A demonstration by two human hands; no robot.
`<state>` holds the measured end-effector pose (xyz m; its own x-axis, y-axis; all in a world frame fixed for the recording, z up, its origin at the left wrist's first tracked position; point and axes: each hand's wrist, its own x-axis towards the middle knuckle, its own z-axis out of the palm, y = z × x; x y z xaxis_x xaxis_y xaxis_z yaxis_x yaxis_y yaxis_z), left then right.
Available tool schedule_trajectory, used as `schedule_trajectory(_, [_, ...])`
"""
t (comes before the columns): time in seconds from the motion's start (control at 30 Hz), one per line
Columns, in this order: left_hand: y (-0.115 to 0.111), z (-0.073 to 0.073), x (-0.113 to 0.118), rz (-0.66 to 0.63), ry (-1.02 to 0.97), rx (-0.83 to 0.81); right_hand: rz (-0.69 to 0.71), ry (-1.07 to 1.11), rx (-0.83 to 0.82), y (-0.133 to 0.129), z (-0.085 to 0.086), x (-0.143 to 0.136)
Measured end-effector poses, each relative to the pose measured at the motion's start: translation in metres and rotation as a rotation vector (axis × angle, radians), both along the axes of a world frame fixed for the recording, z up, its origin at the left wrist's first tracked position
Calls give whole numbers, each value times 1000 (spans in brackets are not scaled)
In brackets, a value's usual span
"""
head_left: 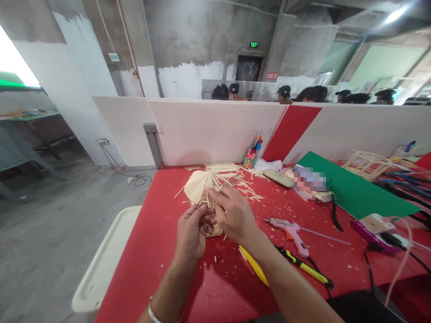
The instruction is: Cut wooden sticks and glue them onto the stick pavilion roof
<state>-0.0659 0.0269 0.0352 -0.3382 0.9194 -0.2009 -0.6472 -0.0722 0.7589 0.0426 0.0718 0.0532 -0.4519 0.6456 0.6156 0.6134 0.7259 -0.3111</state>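
We see both hands meeting just below the centre of the frame over a red desk (pixel 161 251). The left hand (pixel 192 233) is curled, its fingers pinched together near a small flat panel of wooden sticks (pixel 215 231) that lies on the desk and is mostly hidden behind the hands; we cannot tell for sure whether the fingers grip it or only touch it. The right hand (pixel 234 213) lies over it from the right, fingers bent and partly closed, the index finger stretched toward the stick pile (pixel 205 181) just above; whether it pinches a stick we cannot tell.

The pile of loose pale sticks fans out at the centre of the frame, with chips scattered around it. Right of the hands lies a pink glue gun (pixel 292 231), and lower right a yellow and black utility knife (pixel 303 265). A green sheet (pixel 353 193) covers the desk at the right. A white partition (pixel 208 130) runs across behind the desk, with other people's heads above it.
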Motion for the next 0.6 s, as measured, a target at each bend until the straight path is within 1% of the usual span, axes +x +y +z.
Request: schedule_trajectory(0.6, [1, 3, 1, -24, -61, -16, -9, 11, 8, -1, 0, -1])
